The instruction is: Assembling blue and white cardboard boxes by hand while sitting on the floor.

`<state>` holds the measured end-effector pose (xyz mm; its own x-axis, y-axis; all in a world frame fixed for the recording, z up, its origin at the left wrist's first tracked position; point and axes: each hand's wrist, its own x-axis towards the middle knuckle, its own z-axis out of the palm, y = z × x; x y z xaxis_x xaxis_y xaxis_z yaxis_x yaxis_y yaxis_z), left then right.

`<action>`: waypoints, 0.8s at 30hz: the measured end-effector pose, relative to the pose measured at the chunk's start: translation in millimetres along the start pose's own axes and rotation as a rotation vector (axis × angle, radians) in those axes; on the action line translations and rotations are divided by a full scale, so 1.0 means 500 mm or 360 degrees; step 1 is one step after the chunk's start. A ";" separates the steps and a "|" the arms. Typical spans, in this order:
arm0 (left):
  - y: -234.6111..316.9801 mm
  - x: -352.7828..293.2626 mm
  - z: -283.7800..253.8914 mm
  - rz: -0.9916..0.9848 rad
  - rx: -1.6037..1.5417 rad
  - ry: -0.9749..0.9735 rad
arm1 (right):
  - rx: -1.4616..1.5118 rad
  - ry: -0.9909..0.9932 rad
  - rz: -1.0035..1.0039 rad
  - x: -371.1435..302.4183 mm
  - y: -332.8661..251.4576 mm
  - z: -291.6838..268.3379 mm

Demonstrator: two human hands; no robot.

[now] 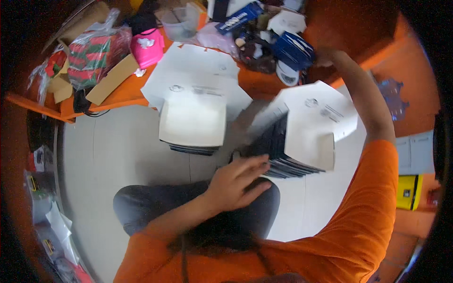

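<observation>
My left hand point(236, 184) is in front of my knee with its fingers stretched and apart. Its fingertips reach the lower left edge of a tilted stack of nested paper boxes point(309, 137), white inside and dark outside, with open lids. Whether they touch it I cannot tell. My right hand point(323, 57) is extended to the orange shelf, right beside a dark blue packet point(291, 51). Its fingers are dim and blurred, so a grip does not show. A second nested stack of white paper boxes point(192, 120) stands to the left, its lid flaps leaning toward the shelf.
On the orange shelf point(125, 96) lie a plastic-wrapped red and green bundle point(96, 59), a pink bag point(147, 49), a clear tub point(179, 24), a blue carton point(239, 18) and cardboard flaps. Pale floor tiles point(113, 155) lie below. A yellow case point(408, 192) is at the far right.
</observation>
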<state>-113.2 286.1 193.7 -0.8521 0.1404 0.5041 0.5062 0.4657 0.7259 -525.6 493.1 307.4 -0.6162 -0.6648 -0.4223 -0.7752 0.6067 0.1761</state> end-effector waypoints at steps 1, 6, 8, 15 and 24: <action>-0.006 -0.014 -0.029 -0.0019 0.0018 0.0031 | 0.0062 0.0149 0.0031 0.017 -0.019 0.016; -0.075 -0.111 -0.142 -0.0263 0.0129 0.0182 | 0.0053 0.0336 0.0442 0.127 0.067 0.125; -0.106 -0.133 -0.168 -0.0357 0.0219 0.0406 | 0.0206 0.0475 0.0611 0.155 0.005 0.130; -0.092 -0.132 -0.168 -0.0381 0.0107 0.0498 | 0.0653 0.0741 0.0706 0.093 0.139 0.072; -0.095 -0.156 -0.220 -0.0376 0.0374 0.0648 | 0.2092 0.1183 0.0096 -0.214 -0.048 -0.140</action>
<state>-56.2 157.2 171.3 -0.7951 -0.3214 0.5142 0.2232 0.6334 0.7410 -450.9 519.2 410.8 -0.8815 -0.4444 0.1597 -0.3226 0.3197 -0.8909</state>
